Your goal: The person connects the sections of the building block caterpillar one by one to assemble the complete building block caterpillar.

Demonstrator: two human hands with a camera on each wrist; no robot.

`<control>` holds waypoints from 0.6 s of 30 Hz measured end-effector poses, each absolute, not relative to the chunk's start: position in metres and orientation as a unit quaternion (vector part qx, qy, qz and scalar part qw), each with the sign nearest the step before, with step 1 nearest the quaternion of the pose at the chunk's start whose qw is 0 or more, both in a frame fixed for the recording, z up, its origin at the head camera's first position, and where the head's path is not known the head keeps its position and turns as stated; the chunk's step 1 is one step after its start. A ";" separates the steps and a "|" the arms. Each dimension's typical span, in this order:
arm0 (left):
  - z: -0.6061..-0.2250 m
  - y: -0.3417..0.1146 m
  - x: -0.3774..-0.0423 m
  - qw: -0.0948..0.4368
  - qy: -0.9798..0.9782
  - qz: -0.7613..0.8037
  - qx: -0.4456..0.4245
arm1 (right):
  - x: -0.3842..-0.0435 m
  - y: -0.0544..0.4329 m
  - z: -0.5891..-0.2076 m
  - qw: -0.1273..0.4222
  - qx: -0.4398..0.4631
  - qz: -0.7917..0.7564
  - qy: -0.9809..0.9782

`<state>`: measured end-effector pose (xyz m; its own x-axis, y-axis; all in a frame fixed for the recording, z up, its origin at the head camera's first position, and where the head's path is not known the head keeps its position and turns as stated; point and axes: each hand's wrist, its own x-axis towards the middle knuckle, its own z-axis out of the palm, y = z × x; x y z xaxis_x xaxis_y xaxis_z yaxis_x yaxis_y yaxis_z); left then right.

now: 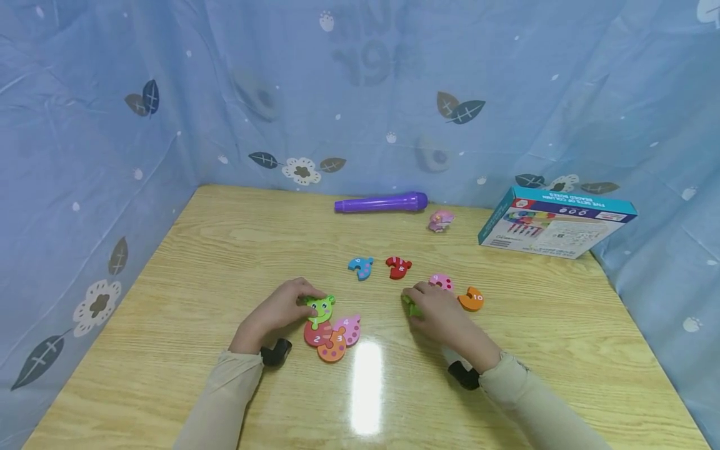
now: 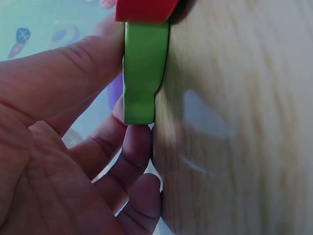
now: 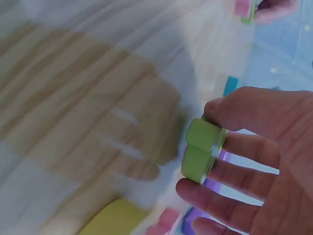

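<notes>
My left hand (image 1: 281,310) pinches the green smiling head piece (image 1: 321,307) of a caterpillar number puzzle, thumb on its face. Joined below it in a curve are a red piece marked 2 (image 1: 316,335), an orange piece marked 3 (image 1: 333,347) and a pink piece marked 4 (image 1: 350,329). To the right, my right hand (image 1: 439,312) holds a loose green puzzle piece (image 3: 200,149) between thumb and fingers; in the head view the hand mostly covers it. Beyond this hand lie a pink piece (image 1: 441,282) and an orange piece marked 10 (image 1: 471,299).
Farther back lie a blue piece (image 1: 362,267) and a red piece (image 1: 399,267). A purple toy microphone (image 1: 382,203) and a small pink figure (image 1: 440,220) are near the blue curtain (image 1: 360,112). At the back right a toy box (image 1: 557,225) leans on the wooden table (image 1: 253,231).
</notes>
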<state>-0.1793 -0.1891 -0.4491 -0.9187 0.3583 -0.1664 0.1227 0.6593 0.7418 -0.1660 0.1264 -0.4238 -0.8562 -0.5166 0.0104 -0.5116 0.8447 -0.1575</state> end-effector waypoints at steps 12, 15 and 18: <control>-0.452 -0.190 -0.179 0.150 0.899 0.389 0.131 | -0.167 0.070 -0.417 0.019 -0.361 -0.084 0.928; -0.451 -0.190 -0.179 0.149 0.899 0.390 0.135 | -0.166 0.060 -0.417 0.023 -0.384 -0.081 0.920; -0.449 -0.190 -0.180 0.149 0.896 0.393 0.141 | -0.165 0.054 -0.419 0.024 -0.399 -0.072 0.914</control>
<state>-0.1797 -0.1901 -0.4494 -0.9156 0.3702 -0.1567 0.1358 0.6516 0.7463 -0.1649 0.0541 -0.4190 -0.6807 -0.7324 0.0138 -0.7254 0.6714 -0.1516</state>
